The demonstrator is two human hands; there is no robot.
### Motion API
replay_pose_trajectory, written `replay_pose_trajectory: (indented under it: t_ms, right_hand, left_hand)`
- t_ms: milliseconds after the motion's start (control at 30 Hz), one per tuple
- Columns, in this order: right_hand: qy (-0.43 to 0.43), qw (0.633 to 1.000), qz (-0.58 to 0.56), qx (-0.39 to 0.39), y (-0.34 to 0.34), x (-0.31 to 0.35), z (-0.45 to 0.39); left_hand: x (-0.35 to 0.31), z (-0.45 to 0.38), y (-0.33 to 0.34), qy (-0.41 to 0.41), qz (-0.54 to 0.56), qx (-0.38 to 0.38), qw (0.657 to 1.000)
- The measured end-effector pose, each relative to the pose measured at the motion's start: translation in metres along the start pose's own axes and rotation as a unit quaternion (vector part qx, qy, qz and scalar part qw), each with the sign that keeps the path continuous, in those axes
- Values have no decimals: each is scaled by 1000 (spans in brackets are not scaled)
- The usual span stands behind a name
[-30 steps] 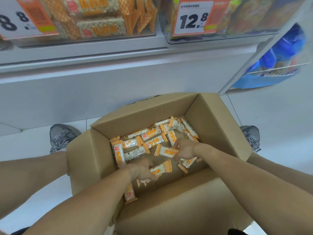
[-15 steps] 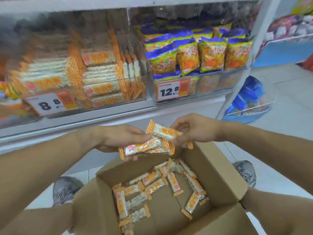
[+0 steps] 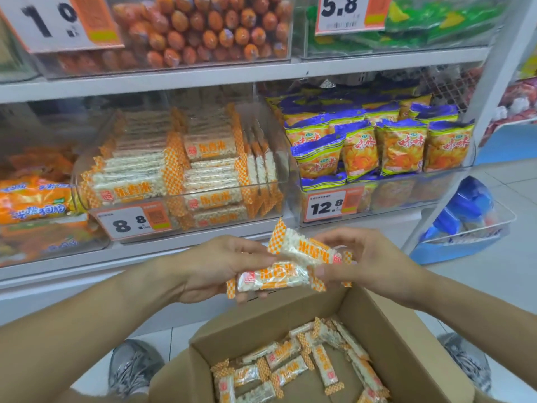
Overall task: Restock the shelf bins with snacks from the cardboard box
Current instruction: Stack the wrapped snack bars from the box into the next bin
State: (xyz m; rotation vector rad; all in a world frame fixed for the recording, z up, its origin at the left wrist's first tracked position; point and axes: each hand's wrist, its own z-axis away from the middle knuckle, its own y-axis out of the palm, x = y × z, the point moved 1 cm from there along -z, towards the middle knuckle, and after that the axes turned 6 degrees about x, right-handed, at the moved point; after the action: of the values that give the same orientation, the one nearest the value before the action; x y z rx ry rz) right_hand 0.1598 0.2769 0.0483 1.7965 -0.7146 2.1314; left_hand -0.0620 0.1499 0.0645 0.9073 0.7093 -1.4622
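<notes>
My left hand (image 3: 212,269) holds a rice-cracker bar in an orange-checked wrapper (image 3: 273,277), with more bars partly hidden under it. My right hand (image 3: 369,263) pinches another bar of the same kind (image 3: 305,247) just above it. Both hands hover over the far edge of the open cardboard box (image 3: 386,324), where several more bars (image 3: 290,367) lie loose on the bottom. Straight ahead, the clear shelf bin (image 3: 186,170) with the 8.8 price tag (image 3: 133,222) holds stacked bars of this snack.
To the right stands a bin of blue-and-orange chip bags (image 3: 377,144) tagged 12.8. Orange packets (image 3: 35,196) fill the bin on the left. The upper shelf carries sausages (image 3: 203,27) and green bags (image 3: 436,21). My shoes (image 3: 130,367) flank the box on the white floor.
Both hands came up out of the box with bars and now hold them a little higher, nearer the 8.8 bin. The view has tilted up to the shelves.
</notes>
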Motion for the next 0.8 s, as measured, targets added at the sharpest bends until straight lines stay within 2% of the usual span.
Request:
replay_pose_trajectory:
  t_ms: [200, 433, 533, 600, 700, 800]
  right_hand:
    - [-15, 995, 97, -34, 8, -4, -8]
    - [-4, 989, 139, -58, 7, -1, -8]
    - [29, 987, 104, -117, 1, -2, -6]
    - [66, 988, 30, -136, -3, -4, -4]
    - [110, 985, -55, -119, 2, 0, -2]
    - [110, 981, -125, -102, 16, 10, 0]
  left_hand:
    - [-1, -8, -4, 13, 57, -78, 995]
    - [0, -14, 0, 42, 98, -108, 988]
    - [-2, -14, 2, 56, 133, -130, 981]
    - [-1, -15, 2, 65, 148, -143, 976]
    - [0, -16, 5, 73, 169, -146, 972]
    - [-1, -17, 13, 79, 166, -124, 975]
